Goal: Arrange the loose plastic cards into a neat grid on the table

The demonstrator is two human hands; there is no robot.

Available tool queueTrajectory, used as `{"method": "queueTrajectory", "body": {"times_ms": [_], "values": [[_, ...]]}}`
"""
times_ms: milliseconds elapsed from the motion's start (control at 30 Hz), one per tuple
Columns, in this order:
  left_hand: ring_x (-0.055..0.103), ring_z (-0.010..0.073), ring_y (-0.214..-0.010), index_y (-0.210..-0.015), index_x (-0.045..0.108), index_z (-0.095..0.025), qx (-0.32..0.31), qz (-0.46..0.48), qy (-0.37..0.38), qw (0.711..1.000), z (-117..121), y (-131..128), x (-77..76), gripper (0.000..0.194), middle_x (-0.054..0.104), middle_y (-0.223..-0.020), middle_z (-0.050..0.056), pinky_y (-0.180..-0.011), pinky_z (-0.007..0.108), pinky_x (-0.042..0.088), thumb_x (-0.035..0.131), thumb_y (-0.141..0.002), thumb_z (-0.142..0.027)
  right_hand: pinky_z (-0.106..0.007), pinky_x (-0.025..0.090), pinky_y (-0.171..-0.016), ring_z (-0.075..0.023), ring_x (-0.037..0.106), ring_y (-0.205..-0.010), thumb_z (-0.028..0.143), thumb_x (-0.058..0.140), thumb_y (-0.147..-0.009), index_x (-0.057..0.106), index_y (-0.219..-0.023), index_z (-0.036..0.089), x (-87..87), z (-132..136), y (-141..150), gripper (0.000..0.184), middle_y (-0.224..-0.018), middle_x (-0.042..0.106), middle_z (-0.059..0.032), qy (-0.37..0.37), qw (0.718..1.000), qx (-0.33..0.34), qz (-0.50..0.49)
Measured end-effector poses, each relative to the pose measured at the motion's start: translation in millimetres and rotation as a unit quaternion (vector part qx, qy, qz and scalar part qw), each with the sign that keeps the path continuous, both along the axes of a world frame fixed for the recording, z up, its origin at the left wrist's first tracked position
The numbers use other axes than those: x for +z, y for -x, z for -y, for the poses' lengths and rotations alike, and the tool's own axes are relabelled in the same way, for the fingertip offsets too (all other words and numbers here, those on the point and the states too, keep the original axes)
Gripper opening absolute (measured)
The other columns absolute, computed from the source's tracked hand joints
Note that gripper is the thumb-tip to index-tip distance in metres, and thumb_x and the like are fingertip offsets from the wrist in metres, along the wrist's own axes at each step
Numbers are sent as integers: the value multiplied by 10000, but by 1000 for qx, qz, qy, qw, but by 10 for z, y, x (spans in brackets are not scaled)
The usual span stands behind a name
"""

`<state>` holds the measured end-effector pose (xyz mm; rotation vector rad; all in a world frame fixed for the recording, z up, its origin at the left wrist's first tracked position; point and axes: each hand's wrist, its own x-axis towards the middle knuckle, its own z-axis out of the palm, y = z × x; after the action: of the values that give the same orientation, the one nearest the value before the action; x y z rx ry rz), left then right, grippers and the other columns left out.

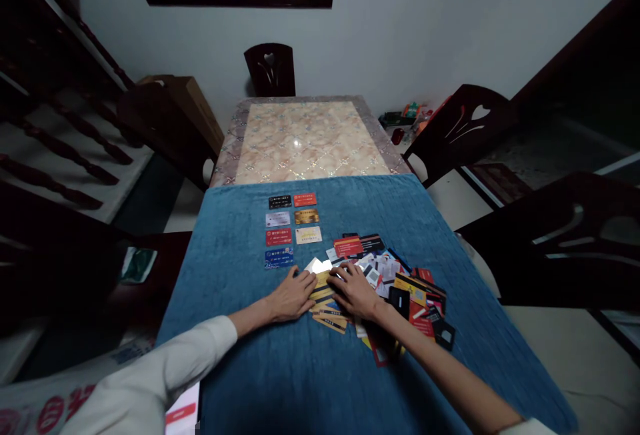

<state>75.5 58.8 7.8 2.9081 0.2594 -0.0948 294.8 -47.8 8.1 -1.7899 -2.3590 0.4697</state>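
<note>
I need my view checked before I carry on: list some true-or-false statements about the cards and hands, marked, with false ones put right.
1. Two columns of laid-out rectangular cards lie on a blue cloth. True.
2. The shiny gold rectangular card lies in the left column. False: the gold card is in the right column.
3. The blue rectangular card with white print is the laid-out card closest to the camera. True.
4. The loose heap of mixed-colour cards lies left of the columns. False: it lies to their right.
5. The bare left hand is at yellow cards with dark stripes. True.
6. The bare right hand covers the black laid-out card. False: it is at the heap's left side.
</note>
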Motion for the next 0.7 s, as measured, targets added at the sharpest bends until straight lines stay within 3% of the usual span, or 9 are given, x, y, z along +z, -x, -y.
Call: {"method": "queueTrajectory", "body": {"times_ms": [267, 700], "values": [[473, 290, -1117, -1307, 430, -171, 59, -17, -16, 998, -19, -28, 33, 410, 536, -1243, 141, -939, 459, 329, 509, -930, -312, -470, 327, -986, -312, 387, -1175, 313, 593, -858, 575, -1282, 200, 4, -98, 50, 439, -1286, 553, -114, 11, 1000, -26, 10], [494, 264, -998, -1055, 587, -135, 29, 2, -28, 999, -51, -56, 67, 200, 612, -1019, 120, -882, 426, 330, 469, -932, -241, -450, 323, -959, -282, 407, -1143, 297, 553, -909, 618, -1202, 225, -10, -131, 26, 308, -1227, 602, -89, -18, 1000, -13, 0]]}}
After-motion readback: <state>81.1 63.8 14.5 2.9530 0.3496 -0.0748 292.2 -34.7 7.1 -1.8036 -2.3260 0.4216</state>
